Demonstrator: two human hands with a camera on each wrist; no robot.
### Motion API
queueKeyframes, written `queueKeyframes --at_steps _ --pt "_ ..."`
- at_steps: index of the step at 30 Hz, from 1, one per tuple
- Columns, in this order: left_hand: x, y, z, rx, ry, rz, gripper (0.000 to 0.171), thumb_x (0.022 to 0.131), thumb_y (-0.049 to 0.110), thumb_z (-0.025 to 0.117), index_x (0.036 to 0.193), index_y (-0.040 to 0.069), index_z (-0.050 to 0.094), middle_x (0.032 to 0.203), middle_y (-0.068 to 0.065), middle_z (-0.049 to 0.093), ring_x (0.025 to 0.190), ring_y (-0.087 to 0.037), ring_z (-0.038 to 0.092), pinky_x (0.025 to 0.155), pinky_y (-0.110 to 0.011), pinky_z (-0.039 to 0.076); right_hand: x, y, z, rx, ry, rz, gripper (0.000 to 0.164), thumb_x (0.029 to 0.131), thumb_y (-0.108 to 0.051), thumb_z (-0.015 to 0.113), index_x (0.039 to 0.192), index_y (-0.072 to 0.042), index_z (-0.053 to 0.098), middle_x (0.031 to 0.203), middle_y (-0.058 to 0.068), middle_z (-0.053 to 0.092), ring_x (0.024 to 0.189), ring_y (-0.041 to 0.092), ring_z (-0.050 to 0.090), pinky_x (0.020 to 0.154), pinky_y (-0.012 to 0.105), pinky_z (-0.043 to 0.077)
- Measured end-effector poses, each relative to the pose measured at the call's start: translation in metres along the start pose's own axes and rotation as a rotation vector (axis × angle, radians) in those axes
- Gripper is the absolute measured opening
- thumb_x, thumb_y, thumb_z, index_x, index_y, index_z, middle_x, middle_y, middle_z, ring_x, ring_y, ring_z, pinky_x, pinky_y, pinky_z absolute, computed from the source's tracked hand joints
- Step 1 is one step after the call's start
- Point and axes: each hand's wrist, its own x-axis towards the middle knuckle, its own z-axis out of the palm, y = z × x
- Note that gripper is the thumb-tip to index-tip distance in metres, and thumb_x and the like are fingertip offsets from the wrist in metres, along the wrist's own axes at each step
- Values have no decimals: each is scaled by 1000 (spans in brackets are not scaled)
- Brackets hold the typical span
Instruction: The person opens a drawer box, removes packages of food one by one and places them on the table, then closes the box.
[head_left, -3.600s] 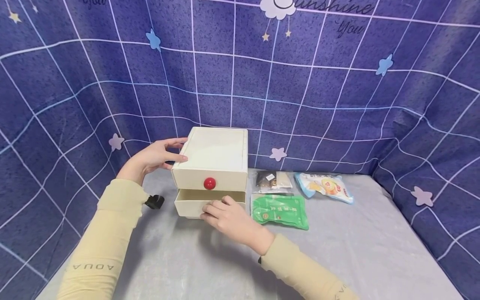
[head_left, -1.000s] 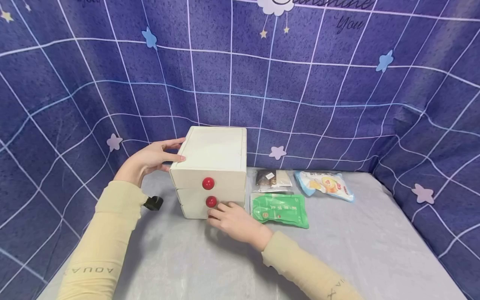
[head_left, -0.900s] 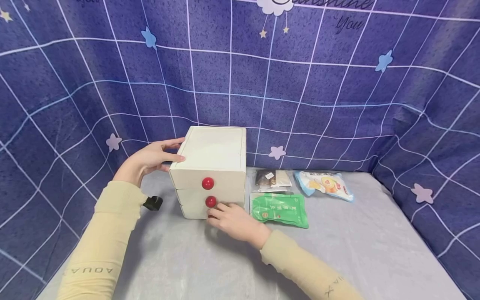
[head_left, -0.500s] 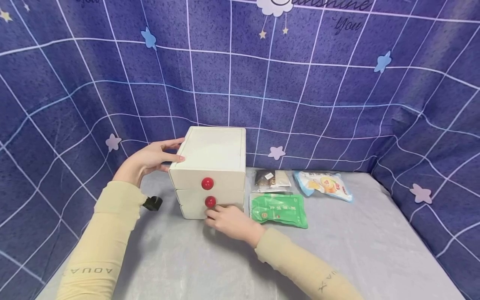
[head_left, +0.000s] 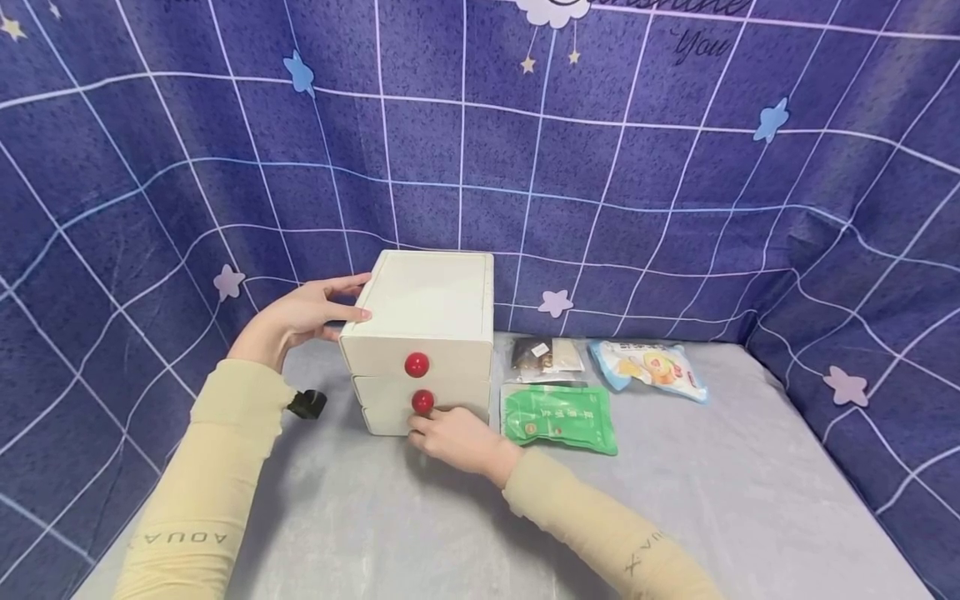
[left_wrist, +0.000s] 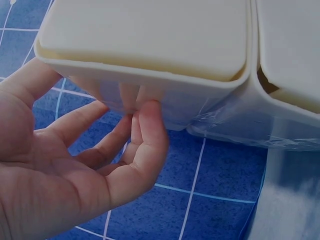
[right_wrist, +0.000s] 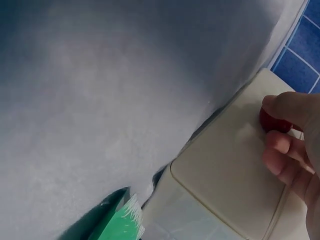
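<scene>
A white drawer cabinet (head_left: 431, 296) with red knobs stands on the table, its drawers pushed in. My left hand (head_left: 303, 315) steadies it, thumb at the top's left edge and loosely bent fingers against the side. The left wrist view shows those fingertips touching the smooth side wall. My right hand (head_left: 457, 437) is low at the front, under the middle drawer's red knob (head_left: 423, 401). In the right wrist view, the thumb and fingers pinch the bottom drawer's red knob (right_wrist: 275, 122), which the hand hides in the head view. The top drawer's red knob (head_left: 417, 364) is untouched.
Right of the cabinet lie a green food pouch (head_left: 558, 417), a clear packet with dark and pale contents (head_left: 547, 358) and a white-blue snack bag (head_left: 651, 369). A blue grid-patterned curtain (head_left: 600, 167) hangs behind the grey-covered table (head_left: 735, 492).
The middle drawer, open 3.6 seconds ago, is now shut. My right hand moved down from it to the bottom drawer's knob, its fingers drawing closer together. The left hand kept its place.
</scene>
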Motion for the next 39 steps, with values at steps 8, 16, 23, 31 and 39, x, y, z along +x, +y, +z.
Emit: queueKeyframes --at_steps 8,16,23,31,39 --pt "0 1 -1 8 0 -3 86 81 19 76 151 20 25 154 -14 16 99 -20 57 79 -41 55 2 1 0 -21 -6 -37 15 87 -19 61 98 -25 69 103 -12 61 86 7 60 57 21 50" --pt "1 1 -1 16 8 -9 86 81 20 76 151 21 26 154 -14 17 98 -20 58 79 -40 55 3 0 0 -12 -34 -44 15 87 -17 61 98 -25 69 103 -11 60 89 8 58 60 20 50" --pt "1 1 -2 15 7 -9 86 80 20 76 151 21 26 154 -14 17 98 -20 58 79 -41 55 3 1 1 -13 -13 -47 13 87 -17 62 95 -25 69 102 -11 60 88 8 58 58 20 49" --pt "1 2 -1 11 12 -8 86 80 19 76 150 19 27 153 -15 18 95 -18 60 78 -40 56 3 0 0 -11 -17 -48 14 86 -17 63 95 -24 69 101 -11 60 87 8 58 62 20 51" --pt "0 2 0 9 7 -8 85 80 20 76 150 18 27 152 -15 20 98 -20 58 79 -42 55 3 0 1 -10 -7 -57 13 86 -16 63 94 -24 69 101 -9 60 87 9 59 61 20 50"
